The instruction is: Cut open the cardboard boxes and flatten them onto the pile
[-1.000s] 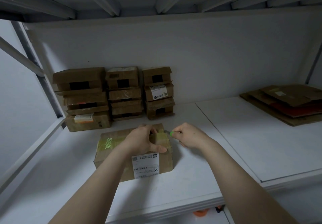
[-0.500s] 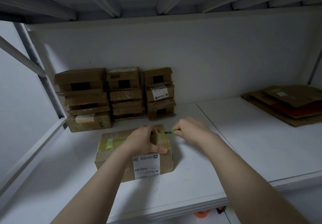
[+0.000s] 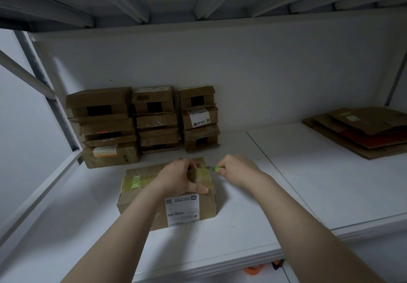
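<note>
I'm looking down on the white shelf (image 3: 308,183), and the cardboard box (image 3: 204,205) sits in front of me near the shelf's front edge, with its white shipping label (image 3: 182,210) facing me. My left hand (image 3: 179,178) is clamped over the top of it. The thumb lies along the near top edge just above the label, and the fingers curl over the far side, so that's a firm grasp on the box. Just right of it, my right hand (image 3: 236,170) is closed around a small cutter (image 3: 217,168), with its green handle poking out of the fist and the metal tip pointing left. The tip reaches the box's upper right end, where glossy tape wraps over. From here I cannot tell whether the blade is in the tape or only touching it. There's a strip of yellow-green tape (image 3: 134,181) across the left part of the box top. Behind, against the back wall, stand three stacks of closed boxes (image 3: 154,119). Well off to the right, on the next shelf panel, lies the flattened cardboard pile (image 3: 361,132). Something orange (image 3: 253,269) peeks out below the shelf's front edge.
</note>
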